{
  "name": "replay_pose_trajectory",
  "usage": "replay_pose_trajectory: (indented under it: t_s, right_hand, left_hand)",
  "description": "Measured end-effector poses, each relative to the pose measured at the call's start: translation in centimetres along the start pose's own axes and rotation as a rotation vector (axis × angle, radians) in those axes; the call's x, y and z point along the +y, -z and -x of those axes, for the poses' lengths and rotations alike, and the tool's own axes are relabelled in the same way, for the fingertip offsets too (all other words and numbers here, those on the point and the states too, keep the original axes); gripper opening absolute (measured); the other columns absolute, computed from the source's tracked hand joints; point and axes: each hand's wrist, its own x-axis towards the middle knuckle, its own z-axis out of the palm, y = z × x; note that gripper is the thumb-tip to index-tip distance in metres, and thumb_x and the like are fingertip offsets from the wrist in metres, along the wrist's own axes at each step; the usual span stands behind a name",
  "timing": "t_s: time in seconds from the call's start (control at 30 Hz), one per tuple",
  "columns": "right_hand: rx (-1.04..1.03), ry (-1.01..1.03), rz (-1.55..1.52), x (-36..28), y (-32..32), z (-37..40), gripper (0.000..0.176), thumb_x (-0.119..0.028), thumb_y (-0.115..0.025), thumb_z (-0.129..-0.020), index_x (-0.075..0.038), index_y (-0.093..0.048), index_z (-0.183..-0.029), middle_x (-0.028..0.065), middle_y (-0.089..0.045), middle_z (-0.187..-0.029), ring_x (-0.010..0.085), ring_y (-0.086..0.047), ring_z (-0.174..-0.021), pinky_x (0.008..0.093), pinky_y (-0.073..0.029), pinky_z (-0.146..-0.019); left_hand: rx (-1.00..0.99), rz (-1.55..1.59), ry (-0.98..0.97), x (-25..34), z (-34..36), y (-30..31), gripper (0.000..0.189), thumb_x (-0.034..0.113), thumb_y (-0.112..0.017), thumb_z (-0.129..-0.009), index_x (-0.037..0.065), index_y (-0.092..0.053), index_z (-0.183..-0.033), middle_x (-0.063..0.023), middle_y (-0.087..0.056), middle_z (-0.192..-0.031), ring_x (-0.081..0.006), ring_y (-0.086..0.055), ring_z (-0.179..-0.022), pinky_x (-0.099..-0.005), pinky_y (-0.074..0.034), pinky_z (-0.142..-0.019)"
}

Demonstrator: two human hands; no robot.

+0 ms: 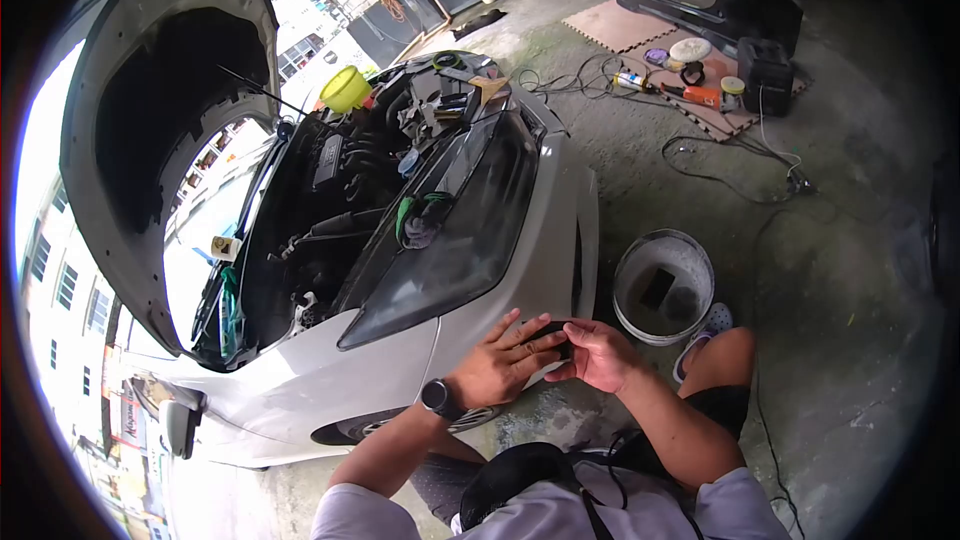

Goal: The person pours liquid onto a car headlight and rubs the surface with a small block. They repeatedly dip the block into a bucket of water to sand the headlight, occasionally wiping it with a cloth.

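Observation:
Between my hands, in front of the white car's front corner, is a small dark flat piece, mostly covered by fingers. My right hand pinches its near edge between thumb and fingers. Over its other side lies my left hand, back upward, fingers stretched and slightly apart; a black watch is on that wrist. Just beyond them is the car's headlight, with a dull, hazy lens. A grey and green cloth or glove rests at the headlight's upper edge.
A white bucket stands on the concrete to the right, beside my foot. The hood is raised over the engine bay, where a yellow-green container sits. An orange polisher, cords and a black case lie on foam mats farther off.

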Motion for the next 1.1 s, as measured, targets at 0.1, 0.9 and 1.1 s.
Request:
replay_pose_trajectory:
  t_s: [0.1, 0.9, 1.1]
  right_hand:
    - [0.203, 0.082, 0.161, -1.5, -1.0, -2.2, 0.033, -0.022, -0.056, -0.113, -0.002, -0.062, -0.138, 0.0111, -0.073, -0.125, 0.0259, -0.076, -0.110, 0.0536, -0.068, -0.090]
    - [0.302, 0.867, 2.291, 0.3, -7.2, -18.9, 0.053, 0.009, -0.054, -0.092, 0.016, -0.053, -0.145, 0.0375, -0.058, -0.147, 0.0473, -0.061, -0.136, 0.0473, -0.051, -0.117]
    - [0.370, 0.742, 2.269, -2.4, -7.2, -20.9, 0.057, 0.008, -0.055, -0.091, 0.015, -0.051, -0.148, 0.0375, -0.056, -0.150, 0.0480, -0.058, -0.140, 0.0475, -0.052, -0.116]
  left_hand:
    - [0.034, -0.012, 0.092, -2.6, -1.0, 5.0, 0.059, 0.033, -0.083, -0.090, 0.016, -0.068, -0.145, -0.0083, -0.052, -0.166, -0.0345, -0.041, -0.159, -0.0599, -0.027, -0.131]
    - [0.302, -0.142, 0.525, -20.7, -0.9, 9.9, 0.044, 0.021, -0.075, -0.079, 0.014, -0.077, -0.122, -0.0126, -0.075, -0.109, -0.0376, -0.072, -0.106, -0.0494, -0.059, -0.093]
    - [0.303, -0.166, 0.642, -20.5, -1.4, 9.7, 0.040, 0.024, -0.076, -0.078, 0.011, -0.080, -0.115, -0.0112, -0.075, -0.110, -0.0356, -0.071, -0.109, -0.0487, -0.060, -0.092]
